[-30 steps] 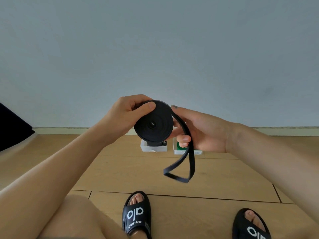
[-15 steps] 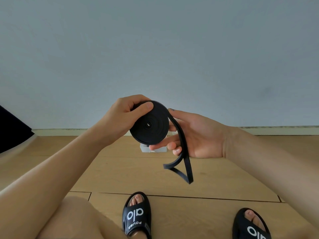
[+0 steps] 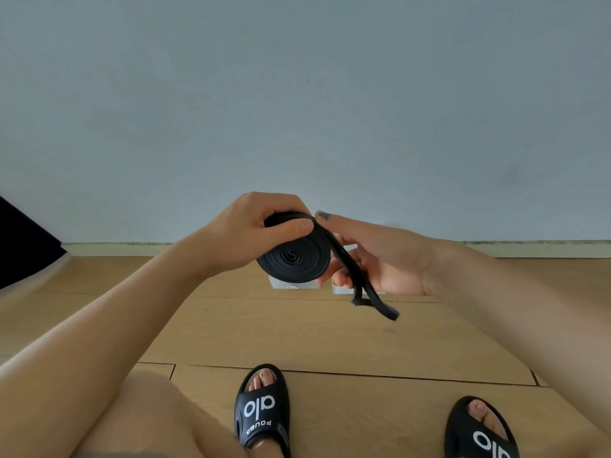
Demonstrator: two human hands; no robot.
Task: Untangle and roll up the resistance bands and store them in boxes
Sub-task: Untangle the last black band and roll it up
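Observation:
A black resistance band (image 3: 294, 259) is wound into a flat coil, held in the air in front of me. My left hand (image 3: 251, 233) grips the coil, thumb across its top edge and fingers behind it. A short loose tail of the band (image 3: 367, 289) runs down to the right over my right hand (image 3: 380, 256), whose fingers curl round the tail and touch the coil's right edge. Two small white boxes (image 3: 291, 284) stand on the floor by the wall, mostly hidden behind the coil and my hands.
Wooden floor (image 3: 297, 338) stretches to a pale wall with a skirting board. My feet in black slides (image 3: 263, 411) rest at the bottom. A dark object (image 3: 23, 246) sits at the left edge.
The coil has tipped from facing me to lying nearly flat. The loose tail has grown shorter and swung to the right as more band wound on.

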